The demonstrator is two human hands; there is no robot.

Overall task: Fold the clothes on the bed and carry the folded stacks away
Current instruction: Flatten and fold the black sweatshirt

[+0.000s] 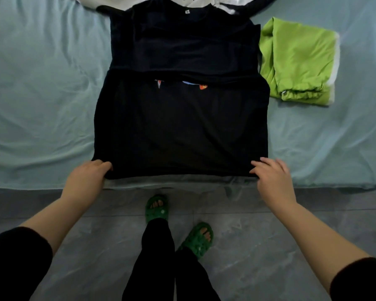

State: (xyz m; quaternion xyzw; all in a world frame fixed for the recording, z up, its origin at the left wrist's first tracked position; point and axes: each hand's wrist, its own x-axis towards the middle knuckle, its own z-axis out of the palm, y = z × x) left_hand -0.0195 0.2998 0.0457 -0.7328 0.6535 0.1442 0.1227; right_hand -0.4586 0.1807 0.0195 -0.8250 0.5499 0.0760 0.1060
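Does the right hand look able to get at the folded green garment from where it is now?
Probably yes. Only bare bed sheet lies between the right hand and the green garment, further in on the same side. The hand would first have to release the black T-shirt corner it holds.

A black shirt (180, 127) is spread on the bed (41, 94), held at its near corners by the left hand (89, 173) and the right hand (272, 173). A green cloth (297, 61) is laid beside it.
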